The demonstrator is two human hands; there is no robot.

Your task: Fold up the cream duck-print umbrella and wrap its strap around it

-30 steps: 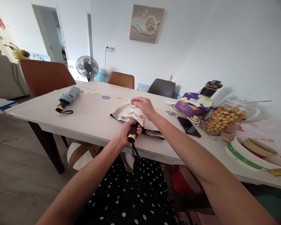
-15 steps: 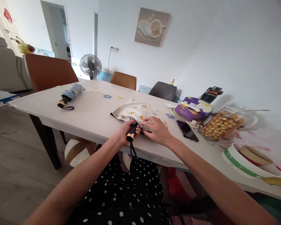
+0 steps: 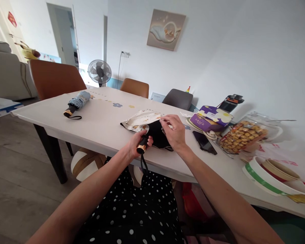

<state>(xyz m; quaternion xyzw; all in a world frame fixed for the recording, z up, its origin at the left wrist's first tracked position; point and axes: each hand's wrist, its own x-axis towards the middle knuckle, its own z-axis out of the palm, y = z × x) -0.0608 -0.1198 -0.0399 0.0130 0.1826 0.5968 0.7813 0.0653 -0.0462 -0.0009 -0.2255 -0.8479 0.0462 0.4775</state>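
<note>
A folding umbrella, white with small printed figures and a black lining, lies loosely gathered at the table's near edge. Its black handle with a gold band points toward me, and a wrist strap dangles from the end. My left hand is wrapped round the handle. Between the thumb and fingers of my right hand, the edge of the umbrella's fabric is pinched and lifted, showing the black inner side. Farther left lies a second folding umbrella, light blue, rolled up, with a black and gold handle.
On the right of the white table are a phone, a purple tissue box, a clear container of brown snacks and stacked bowls. Chairs stand along the far side, with a fan behind.
My right hand has risen and moved slightly right, pulling up a fold of the umbrella's fabric so its black side shows. The left hand keeps its hold on the handle.
</note>
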